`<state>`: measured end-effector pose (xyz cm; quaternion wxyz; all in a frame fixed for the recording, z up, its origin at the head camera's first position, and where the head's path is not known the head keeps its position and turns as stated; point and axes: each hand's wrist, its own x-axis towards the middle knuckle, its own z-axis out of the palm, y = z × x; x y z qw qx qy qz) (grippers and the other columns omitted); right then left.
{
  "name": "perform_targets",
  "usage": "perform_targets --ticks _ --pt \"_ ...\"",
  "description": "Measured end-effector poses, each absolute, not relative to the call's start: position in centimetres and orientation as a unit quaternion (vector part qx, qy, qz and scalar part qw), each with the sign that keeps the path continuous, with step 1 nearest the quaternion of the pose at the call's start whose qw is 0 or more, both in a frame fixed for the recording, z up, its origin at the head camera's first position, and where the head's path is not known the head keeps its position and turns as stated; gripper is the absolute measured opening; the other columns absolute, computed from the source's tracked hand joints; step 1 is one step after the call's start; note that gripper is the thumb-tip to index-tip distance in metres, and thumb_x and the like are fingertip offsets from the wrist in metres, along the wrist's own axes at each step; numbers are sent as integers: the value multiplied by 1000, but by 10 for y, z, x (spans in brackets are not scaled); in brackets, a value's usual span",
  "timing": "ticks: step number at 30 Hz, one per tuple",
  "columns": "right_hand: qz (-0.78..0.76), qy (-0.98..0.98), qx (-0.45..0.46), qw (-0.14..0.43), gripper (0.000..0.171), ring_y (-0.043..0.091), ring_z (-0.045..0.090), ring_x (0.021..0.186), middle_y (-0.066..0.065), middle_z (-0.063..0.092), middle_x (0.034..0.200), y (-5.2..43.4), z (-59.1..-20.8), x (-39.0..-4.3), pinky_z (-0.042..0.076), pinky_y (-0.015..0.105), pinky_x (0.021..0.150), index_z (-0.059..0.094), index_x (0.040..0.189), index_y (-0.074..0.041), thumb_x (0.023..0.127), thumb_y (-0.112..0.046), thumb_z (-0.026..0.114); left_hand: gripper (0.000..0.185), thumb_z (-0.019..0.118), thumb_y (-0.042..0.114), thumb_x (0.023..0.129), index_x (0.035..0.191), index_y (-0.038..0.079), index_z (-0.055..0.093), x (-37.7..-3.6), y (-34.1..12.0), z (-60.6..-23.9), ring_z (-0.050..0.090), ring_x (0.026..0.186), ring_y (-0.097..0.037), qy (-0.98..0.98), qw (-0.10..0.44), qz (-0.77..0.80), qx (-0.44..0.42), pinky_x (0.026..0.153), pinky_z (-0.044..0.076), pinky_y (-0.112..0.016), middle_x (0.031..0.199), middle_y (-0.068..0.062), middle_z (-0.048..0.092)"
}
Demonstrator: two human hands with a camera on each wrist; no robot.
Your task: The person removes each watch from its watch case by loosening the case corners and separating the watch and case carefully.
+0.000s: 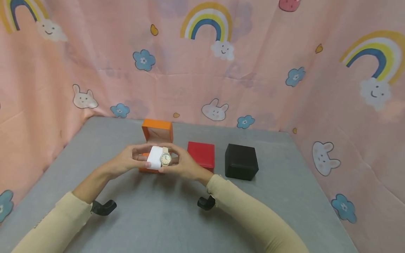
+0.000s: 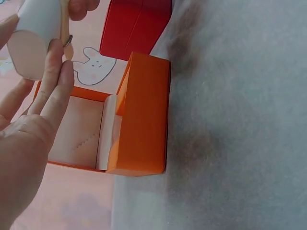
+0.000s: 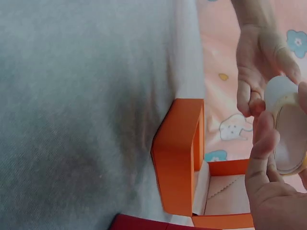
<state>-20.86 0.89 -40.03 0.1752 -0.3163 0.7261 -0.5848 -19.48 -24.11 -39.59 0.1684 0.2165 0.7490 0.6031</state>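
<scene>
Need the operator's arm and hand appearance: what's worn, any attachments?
Left hand and right hand: no gloves visible. Left sleeve and right sleeve: long, beige, ending short of the wrist. A curved black piece juts out beside each cuff. No cables visible.

A smooth orange box (image 2: pixel 144 115) is contrasting with matt grey cloth (image 2: pixel 240 124).
The red box (image 1: pixel 201 154) and black box (image 1: pixel 241 167) are showing a leathery sheen, the white cushion (image 1: pixel 154 158) is looking smooth, and the cloth is revealing a fine texture.
</scene>
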Motion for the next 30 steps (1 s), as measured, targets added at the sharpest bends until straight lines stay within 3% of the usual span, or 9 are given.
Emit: perform_targets --ticks 8,13,19,23,30 --pt "-599 731 -267 189 78 35 68 113 14 38 160 11 -395 -206 58 41 94 32 159 -23 93 -9 71 69 67 4 94 155 -2 34 -197 -238 -396 68 110 -9 738 154 623 210 86 59 -25 160 -27 33" --pt "-608 721 -227 244 67 30 57 125 11 35 162 15 -385 -206 54 49 101 26 161 -32 103 -23 58 70 67 4 94 155 -1 33 -199 -237 -394 69 109 -9 743 147 620 204 85 59 -26 160 -26 33" --pt "-610 694 -217 314 66 20 66 97 10 47 142 19 -380 -209 56 32 87 17 161 -43 106 -27 50 71 69 5 94 155 0 33 -199 -237 -392 69 108 -10 750 148 614 197 84 59 -26 160 -25 34" --pt "-615 691 -218 311 66 17 66 86 12 54 129 21 -382 -208 55 27 81 18 161 -42 106 -24 51 71 69 6 94 155 0 34 -198 -236 -392 69 108 -9 748 150 615 199 84 59 -25 160 -25 34" --pt "-639 678 -216 293 64 16 66 81 13 57 118 20 -385 -205 53 23 77 18 162 -34 107 -19 49 71 68 8 95 156 2 33 -196 -234 -395 65 113 -7 750 139 618 191 88 59 -26 159 -24 36"
